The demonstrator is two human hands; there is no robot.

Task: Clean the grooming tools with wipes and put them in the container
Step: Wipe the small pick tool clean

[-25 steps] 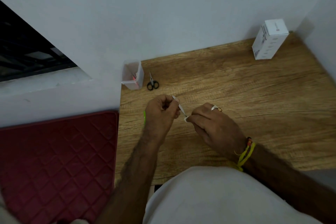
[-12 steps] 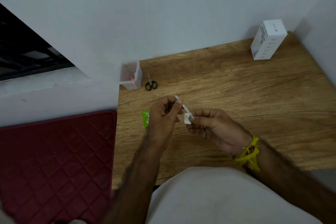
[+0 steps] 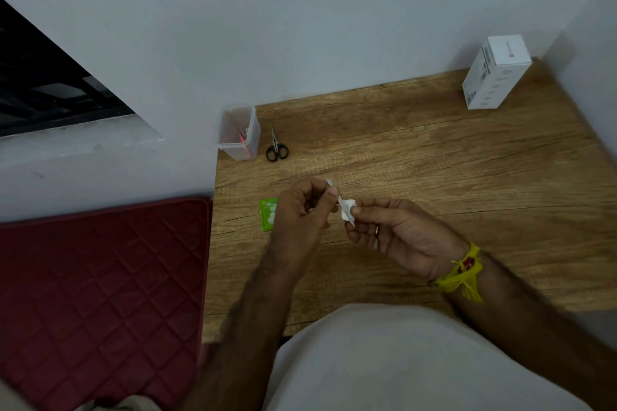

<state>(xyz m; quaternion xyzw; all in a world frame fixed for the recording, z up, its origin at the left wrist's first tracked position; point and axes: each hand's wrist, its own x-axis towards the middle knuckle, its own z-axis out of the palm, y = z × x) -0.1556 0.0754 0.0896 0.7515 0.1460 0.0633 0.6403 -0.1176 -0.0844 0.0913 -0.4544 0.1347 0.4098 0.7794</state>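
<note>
Pinching the thin silver metal tool (image 3: 338, 199) in our left hand (image 3: 302, 210), we steady it so our right hand (image 3: 397, 233) can rub the small white wipe (image 3: 348, 209) it grips along it.

Nothing printed here can be read. The white box (image 3: 496, 73) at the far right of the table (image 3: 434, 160) carries a small red mark on its top face and rows of grey print and a barcode-like patch on its side, all too small and blurred to make out. The green sachet (image 3: 268, 213) on the table near the left edge, just beside the left hand (image 3: 300, 210), shows a white design with a dark dot, but no letters that can be told.
</note>
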